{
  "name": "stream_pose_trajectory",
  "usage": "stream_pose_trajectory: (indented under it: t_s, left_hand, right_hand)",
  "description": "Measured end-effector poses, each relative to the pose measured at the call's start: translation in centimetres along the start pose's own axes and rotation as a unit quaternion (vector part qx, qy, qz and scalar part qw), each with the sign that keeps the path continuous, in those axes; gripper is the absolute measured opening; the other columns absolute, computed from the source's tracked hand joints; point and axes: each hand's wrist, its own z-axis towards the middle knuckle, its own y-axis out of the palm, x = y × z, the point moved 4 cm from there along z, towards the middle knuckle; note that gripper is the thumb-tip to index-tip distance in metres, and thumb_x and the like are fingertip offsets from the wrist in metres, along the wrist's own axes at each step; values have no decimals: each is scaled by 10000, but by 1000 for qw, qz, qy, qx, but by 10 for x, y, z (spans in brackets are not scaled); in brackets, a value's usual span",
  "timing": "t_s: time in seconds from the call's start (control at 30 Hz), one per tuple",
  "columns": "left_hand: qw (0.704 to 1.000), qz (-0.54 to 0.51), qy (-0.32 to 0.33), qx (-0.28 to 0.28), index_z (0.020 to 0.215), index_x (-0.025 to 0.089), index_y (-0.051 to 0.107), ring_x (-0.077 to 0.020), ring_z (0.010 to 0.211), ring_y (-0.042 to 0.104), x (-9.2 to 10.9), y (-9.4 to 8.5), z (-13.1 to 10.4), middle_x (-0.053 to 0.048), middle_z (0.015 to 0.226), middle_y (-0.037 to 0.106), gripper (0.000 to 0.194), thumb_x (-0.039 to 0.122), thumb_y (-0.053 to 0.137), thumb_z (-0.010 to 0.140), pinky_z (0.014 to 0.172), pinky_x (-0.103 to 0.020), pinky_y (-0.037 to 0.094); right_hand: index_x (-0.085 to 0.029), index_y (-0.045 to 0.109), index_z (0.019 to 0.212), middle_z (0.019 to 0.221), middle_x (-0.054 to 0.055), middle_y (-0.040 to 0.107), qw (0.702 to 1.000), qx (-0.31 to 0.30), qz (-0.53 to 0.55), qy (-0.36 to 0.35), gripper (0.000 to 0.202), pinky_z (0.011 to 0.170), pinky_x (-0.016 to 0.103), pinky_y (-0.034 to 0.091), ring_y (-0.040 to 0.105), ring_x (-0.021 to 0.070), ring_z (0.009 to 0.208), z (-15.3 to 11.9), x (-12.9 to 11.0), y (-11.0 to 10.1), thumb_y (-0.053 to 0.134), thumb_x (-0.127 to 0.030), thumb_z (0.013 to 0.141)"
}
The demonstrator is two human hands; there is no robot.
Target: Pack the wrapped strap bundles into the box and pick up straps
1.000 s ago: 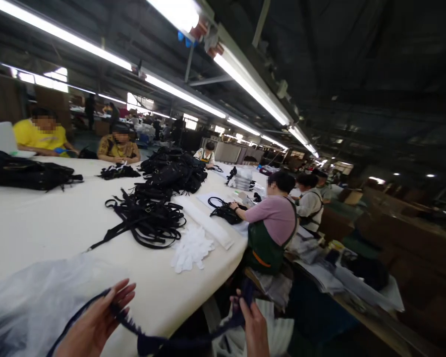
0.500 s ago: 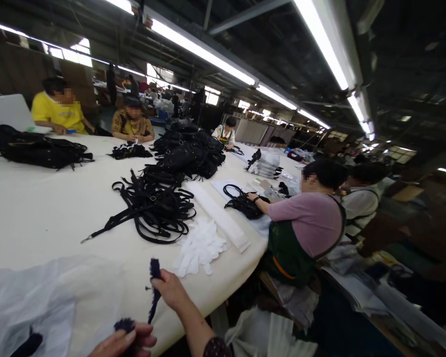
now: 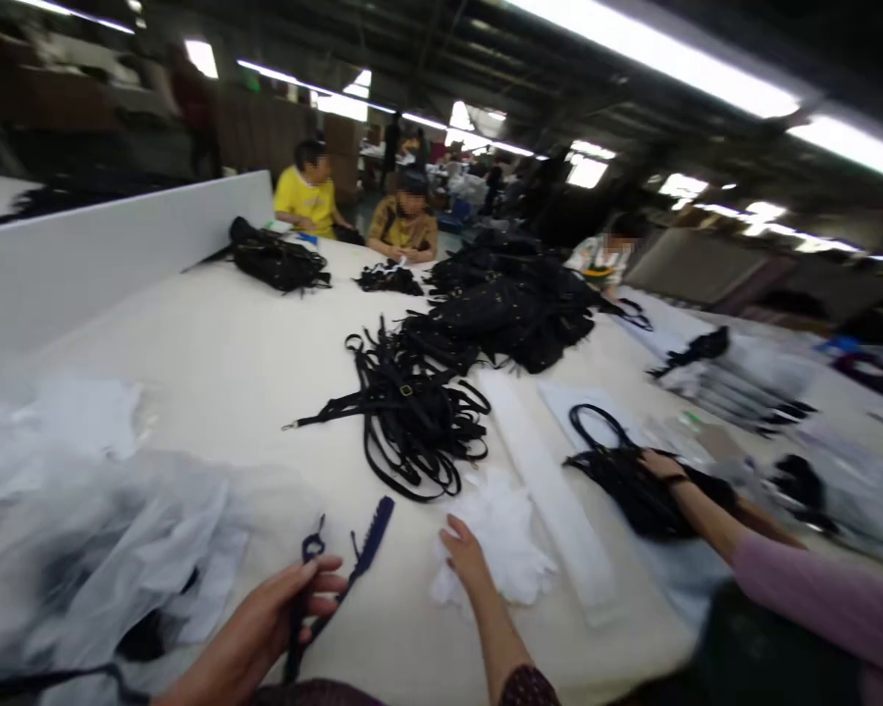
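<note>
1. A clear plastic bag (image 3: 95, 529) lay crumpled at far left; its contents were too blurred for me to name.
2. My left hand (image 3: 265, 618) gripped a dark navy trim strip (image 3: 353, 564), its long axis running up and right from the fingers across the white table (image 3: 213, 353).
3. My right hand (image 3: 465, 557), fingers released, rested on the white gloves (image 3: 511, 549), beside black straps (image 3: 412, 422).

Left hand (image 3: 284, 608): seen at the lower left, palm turned inward, fingers curled and thumb pressed in a pinch.
Left forearm: extended up from the bottom edge, bare.
Right hand (image 3: 465, 557): laid flat, palm down, fingers together and stretched forward.
Right forearm: raised from the bottom edge, a dark patterned sleeve seen near the elbow.
</note>
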Motion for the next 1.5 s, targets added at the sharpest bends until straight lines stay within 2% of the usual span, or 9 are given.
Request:
stream_pose_trajectory:
  t_s: [0.23,0.37,0.47,0.57,0.73,0.9,1.03,1.2,1.5]
  left_hand:
    - [990,-116,86,-1,1150,90,687,-161,851,663,13,74,40,-153,1066,717,392,408,623,930,694,-230,519]
    - [978,-153,144,5,1164,88,680,-172,862,673,30,118,55,-155,1065,717,338,336,595,951,753,-246,562]
    - [969,-173,174,33,1177,99,673,-171,869,676,52,132,62,-155,1092,709,296,271,605,946,736,-233,582]
    - [959,-188,202,65,1208,130,665,-107,723,634,79,125,65,-124,1077,692,279,198,595,946,541,-161,531]
    - [927,-265,249,94,1220,129,668,-5,395,346,117,93,75,2,747,536,308,123,503,960,279,-107,299]
    - [899,-331,269,103,1192,143,685,-12,402,399,133,77,112,53,673,405,324,62,482,952,292,-107,346]
    - [918,-270,237,166,1201,181,686,-24,499,528,143,61,156,-30,868,633,287,130,551,953,350,-97,391]
    - [953,-101,164,235,1141,160,698,-221,1051,699,144,16,232,-138,1213,712,243,250,585,947,762,-274,627]
    - [955,-14,0,296,1082,69,694,-247,776,734,127,-13,341,-197,962,756,374,396,640,908,651,-303,579]
  right_hand:
    - [-120,481,1421,1517,198,467,996,-68,-26,-51,916,1148,477,395,494,345,1355,10,-33,-39,614,-616,662]
    - [-225,557,1360,1424,97,588,889,-383,174,-180,790,1152,427,392,519,280,1346,-72,-112,20,816,-382,630]
    - [-218,603,1294,1056,56,759,840,-484,212,-122,693,847,323,563,718,191,900,-105,-141,47,798,-196,630]
    - [-171,669,1150,666,-1,726,853,-492,167,-41,463,444,179,422,554,89,424,-96,-144,29,688,-169,688]
    - [-153,724,923,637,-11,704,889,-450,46,-74,220,362,159,309,431,42,356,-41,-160,-65,608,-206,744]
    - [-202,729,1018,683,-21,704,925,-345,-61,-149,295,379,188,284,411,48,375,22,-200,-146,506,-315,860]
    - [-242,733,1087,778,-10,726,950,-159,-132,-232,401,503,223,449,520,77,446,92,-230,-184,456,-206,800]
    - [-203,642,1264,851,38,738,960,-84,-116,-240,454,631,271,543,677,149,652,195,-245,-168,408,-307,888]
    - [-118,690,1024,1083,195,711,922,30,-311,-229,450,994,434,453,637,271,1079,338,-264,-105,293,-332,1016]
